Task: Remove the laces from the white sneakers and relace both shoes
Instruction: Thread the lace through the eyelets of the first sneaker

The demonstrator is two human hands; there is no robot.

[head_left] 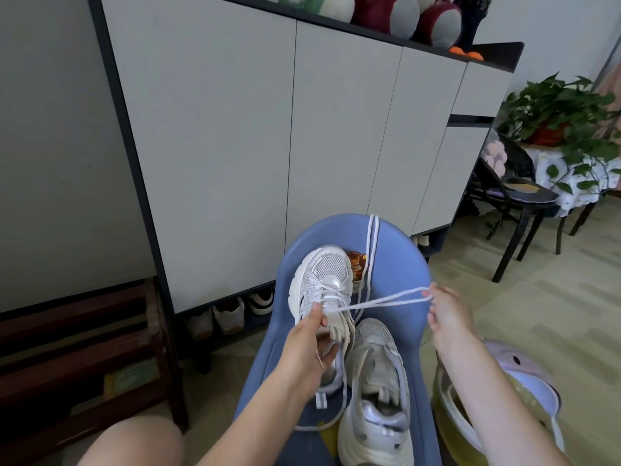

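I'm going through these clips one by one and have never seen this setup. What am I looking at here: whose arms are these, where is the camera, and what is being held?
There is no machine here. One wide-angle camera sits on a person's head and looks forward and down, so the two bare arms are the wearer's own. The left hand grips the raised sneaker by its side and tongue. The right hand pinches a white lace and pulls it taut, out to the side from that shoe's eyelets. A second sneaker lies on the blue chair, nearer the camera, with no lace visible in its eyelets. A loose lace hangs over the chair's back. Behind stands a grey cabinet.
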